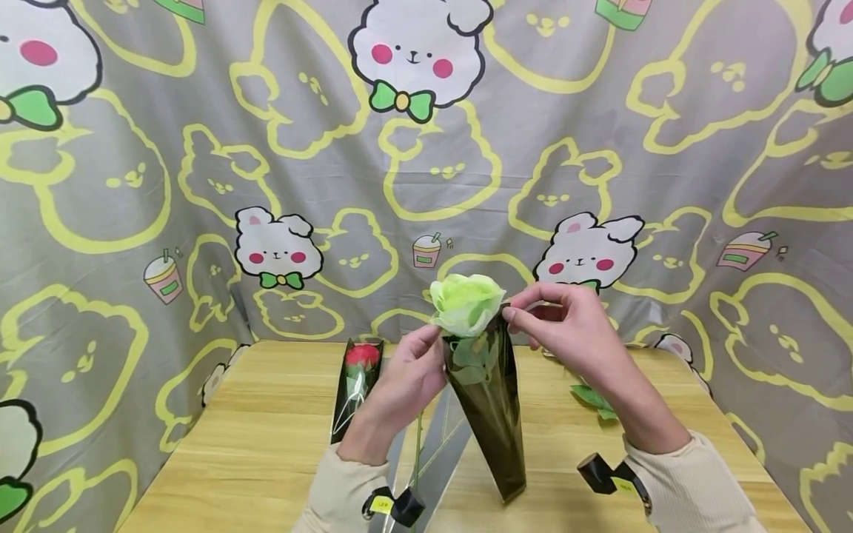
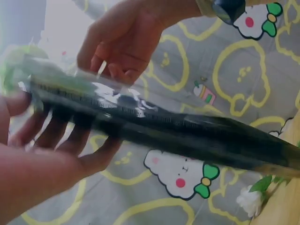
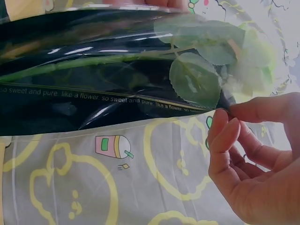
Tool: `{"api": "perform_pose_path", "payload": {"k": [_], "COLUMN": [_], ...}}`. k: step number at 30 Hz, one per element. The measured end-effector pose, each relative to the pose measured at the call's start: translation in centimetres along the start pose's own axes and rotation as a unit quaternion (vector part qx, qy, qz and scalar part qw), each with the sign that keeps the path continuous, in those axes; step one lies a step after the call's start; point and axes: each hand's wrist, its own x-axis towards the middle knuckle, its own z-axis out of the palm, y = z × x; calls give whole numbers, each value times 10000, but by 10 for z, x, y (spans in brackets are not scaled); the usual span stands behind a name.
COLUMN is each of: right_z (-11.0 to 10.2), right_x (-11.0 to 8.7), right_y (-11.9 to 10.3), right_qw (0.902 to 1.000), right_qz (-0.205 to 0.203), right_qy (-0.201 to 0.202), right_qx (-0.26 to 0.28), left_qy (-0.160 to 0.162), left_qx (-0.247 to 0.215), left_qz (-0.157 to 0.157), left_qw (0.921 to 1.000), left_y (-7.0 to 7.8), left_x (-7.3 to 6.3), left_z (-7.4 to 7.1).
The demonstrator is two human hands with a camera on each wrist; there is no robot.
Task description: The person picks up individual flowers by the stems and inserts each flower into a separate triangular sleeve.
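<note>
A pale green rose (image 1: pixel 466 303) stands in a dark see-through flower sleeve (image 1: pixel 489 414), its bloom above the opening. The sleeve is upright and slightly tilted, its narrow end low over the table. My left hand (image 1: pixel 408 374) holds the sleeve's upper left side, the thumb near the rim and the fingers along the outside. With thumb and index finger, my right hand (image 1: pixel 580 326) pinches the sleeve's upper right corner. In the right wrist view, the green stem (image 3: pixel 108 63) and leaves (image 3: pixel 194 79) show through the film, beside a printed line of lettering.
A red rose (image 1: pixel 363 357) in its own dark sleeve lies on the wooden table (image 1: pixel 266 429) at left. Grey film (image 1: pixel 440 437) and a thin stem (image 1: pixel 418 448) lie near the middle. Green leaves (image 1: pixel 593 400) lie at right. A patterned curtain (image 1: pixel 413 192) hangs behind.
</note>
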Motion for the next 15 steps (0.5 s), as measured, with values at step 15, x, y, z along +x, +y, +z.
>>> {"api": "perform_pose_path", "payload": {"k": [15], "right_z": [23], "right_x": [-11], "right_y": [52], "right_qw": [9946], "right_qz": [-620], "right_qy": [-753], "right_qx": [361], "left_qy": [1326], "left_qx": [-420], "left_qz": [311], "left_qw": [9898], "left_y": [22], "left_x": [10], "left_z": [0]}}
